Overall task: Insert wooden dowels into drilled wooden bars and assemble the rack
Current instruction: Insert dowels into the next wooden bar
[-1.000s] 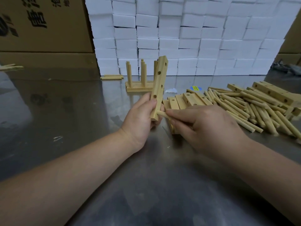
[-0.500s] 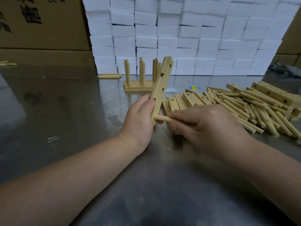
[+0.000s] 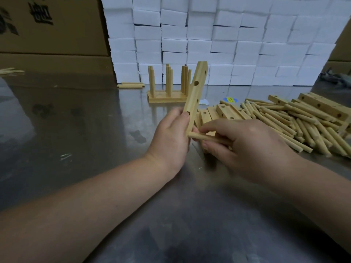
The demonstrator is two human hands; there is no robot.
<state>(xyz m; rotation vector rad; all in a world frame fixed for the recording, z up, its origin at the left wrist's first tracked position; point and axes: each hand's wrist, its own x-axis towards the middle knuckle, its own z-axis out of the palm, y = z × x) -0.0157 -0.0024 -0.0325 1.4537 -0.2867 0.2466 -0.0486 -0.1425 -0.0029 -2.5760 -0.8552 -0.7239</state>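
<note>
My left hand grips the lower end of a drilled wooden bar, which stands nearly upright and leans a little right, its holes facing right. My right hand pinches a wooden dowel held roughly level. The dowel's left tip touches the bar's bottom end, where the lowest hole is hidden by my fingers. Behind the bar stands a finished rack with several upright dowels in its base.
A heap of loose dowels and drilled bars covers the steel table at the right. More bars lie just behind my right hand. Two dowels lie by stacked white boxes. Cardboard cartons stand at the far left.
The dowel has swung from slanting to nearly level and its tip has moved to the bar's bottom end. The bar has tilted slightly more to the right.
</note>
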